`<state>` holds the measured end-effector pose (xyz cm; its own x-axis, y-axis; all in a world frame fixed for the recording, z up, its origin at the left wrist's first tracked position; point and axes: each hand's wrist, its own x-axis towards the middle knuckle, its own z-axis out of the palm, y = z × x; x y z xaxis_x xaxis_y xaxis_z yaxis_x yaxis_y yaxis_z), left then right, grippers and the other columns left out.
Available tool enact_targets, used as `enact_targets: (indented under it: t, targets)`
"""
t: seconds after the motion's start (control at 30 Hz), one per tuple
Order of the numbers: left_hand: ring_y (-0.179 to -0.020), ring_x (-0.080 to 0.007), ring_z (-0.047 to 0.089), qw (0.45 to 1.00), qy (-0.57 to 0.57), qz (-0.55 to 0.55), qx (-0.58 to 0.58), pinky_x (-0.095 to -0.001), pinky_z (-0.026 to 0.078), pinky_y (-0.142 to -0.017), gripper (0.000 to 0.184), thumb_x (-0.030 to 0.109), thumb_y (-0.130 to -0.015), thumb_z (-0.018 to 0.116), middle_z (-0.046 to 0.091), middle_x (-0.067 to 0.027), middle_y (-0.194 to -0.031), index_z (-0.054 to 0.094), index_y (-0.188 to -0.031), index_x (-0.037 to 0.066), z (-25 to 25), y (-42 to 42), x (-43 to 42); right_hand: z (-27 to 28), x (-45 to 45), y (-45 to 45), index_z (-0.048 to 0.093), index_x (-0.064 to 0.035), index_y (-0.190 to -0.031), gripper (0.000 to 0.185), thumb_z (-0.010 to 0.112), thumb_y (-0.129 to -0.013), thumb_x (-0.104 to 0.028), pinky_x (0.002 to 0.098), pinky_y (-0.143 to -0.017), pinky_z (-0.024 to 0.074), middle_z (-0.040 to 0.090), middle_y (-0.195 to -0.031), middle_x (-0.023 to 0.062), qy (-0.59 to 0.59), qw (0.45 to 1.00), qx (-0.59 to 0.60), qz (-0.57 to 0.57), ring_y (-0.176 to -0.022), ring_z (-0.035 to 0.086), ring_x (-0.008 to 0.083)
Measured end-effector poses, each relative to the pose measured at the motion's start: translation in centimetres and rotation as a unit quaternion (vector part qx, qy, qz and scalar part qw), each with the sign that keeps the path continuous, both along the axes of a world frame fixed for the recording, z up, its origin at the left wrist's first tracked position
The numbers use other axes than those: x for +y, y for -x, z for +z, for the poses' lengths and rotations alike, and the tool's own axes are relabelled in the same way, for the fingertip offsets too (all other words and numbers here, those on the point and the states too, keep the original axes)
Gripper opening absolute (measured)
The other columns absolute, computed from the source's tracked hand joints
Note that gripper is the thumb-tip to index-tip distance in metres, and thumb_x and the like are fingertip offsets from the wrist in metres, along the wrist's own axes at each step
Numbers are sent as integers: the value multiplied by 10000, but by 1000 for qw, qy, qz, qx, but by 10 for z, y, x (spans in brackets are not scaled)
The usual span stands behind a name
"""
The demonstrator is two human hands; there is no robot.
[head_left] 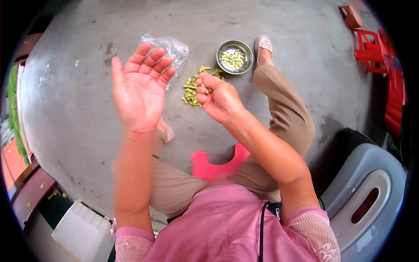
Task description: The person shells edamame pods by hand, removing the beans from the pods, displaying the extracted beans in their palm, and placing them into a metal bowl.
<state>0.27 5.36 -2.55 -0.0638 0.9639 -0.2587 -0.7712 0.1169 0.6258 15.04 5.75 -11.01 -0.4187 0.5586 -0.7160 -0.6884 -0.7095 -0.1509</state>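
My left hand is raised with its palm up and fingers spread, holding nothing. My right hand is closed, its fingers curled in over the edge of a small heap of edamame pods on the floor. Yellow-green bits show between those fingers, but I cannot tell whether they are held or lie behind. Just beyond the right hand stands a round steel bowl with shelled green beans in the bottom. A crumpled clear plastic bag lies behind my left fingers, partly hidden by them.
My outstretched legs frame the grey concrete floor, and one shoe is near the bowl. Between my thighs shows a pink plastic piece. A grey plastic chair is at the right, with red stools farther back.
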Motion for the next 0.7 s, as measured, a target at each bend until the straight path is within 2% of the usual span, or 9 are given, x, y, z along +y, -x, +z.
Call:
enact_targets:
  t: [0.17,0.3,0.33,0.37,0.43,0.47,0.6,0.67,0.7]
  targets:
    - [-839,-197,499,1000,-1,2,6,-335,420,-767,417,358,-876,336,522,-107,-970,452,-1079,13,10,17,-3,-38,1,4,414,-1,-977,167,377,-814,0,195,-398,293,448,-734,47,5,996,-77,39,-517,366,78]
    - [-811,-203,518,999,39,33,14,-330,441,-725,434,366,-873,335,535,-126,-937,464,-1043,-12,14,31,-3,-98,14,-19,434,22,-1004,179,393,-833,-10,200,-460,390,473,-687,48,-17,984,-180,-1,-555,437,108]
    - [-806,-201,520,999,39,33,8,-327,443,-719,421,355,-874,342,535,-125,-939,465,-1040,-11,15,35,-4,-119,20,-30,408,33,-1051,253,392,-799,19,237,-479,430,454,-682,56,-30,985,-170,1,-555,463,132]
    - [-806,-201,520,998,39,40,3,-327,443,-719,421,355,-874,342,535,-125,-939,465,-1040,-11,16,38,-5,-124,25,-38,408,41,-1059,253,399,-808,6,264,-559,471,484,-729,77,-15,986,-162,-30,-608,494,160]
    - [-795,-203,525,999,33,34,-2,-321,444,-710,412,346,-875,342,537,-128,-936,464,-1040,-12,20,46,-7,-110,34,-42,421,42,-1055,240,412,-823,-21,289,-632,494,511,-808,107,7,994,-100,-50,-697,523,181]
    - [-795,-203,525,999,34,42,0,-321,444,-710,412,346,-875,342,537,-128,-936,464,-1040,-12,21,49,-8,-113,38,-43,445,35,-1042,223,416,-840,-56,308,-678,498,521,-869,130,-21,999,-26,-16,-753,534,199]
    - [-786,-192,526,999,46,20,-2,-308,444,-703,397,333,-879,345,545,-116,-934,467,-1047,-6,23,54,-13,-46,35,-12,452,35,-1056,243,412,-843,-74,350,-747,491,532,-960,170,-41,993,102,43,-839,549,258]
    - [-776,-182,526,999,53,10,3,-300,446,-696,388,324,-883,345,550,-109,-939,468,-1058,0,21,52,-11,-22,32,2,432,41,-1095,288,402,-847,-100,401,-816,458,512,-1034,200,-79,968,221,90,-947,523,313]
    - [-776,-182,526,998,54,13,8,-300,446,-696,388,324,-883,345,550,-109,-939,468,-1058,0,21,52,-11,-12,30,8,432,41,-1095,288,402,-847,-100,401,-816,458,512,-1034,200,-78,966,227,93,-947,523,313]
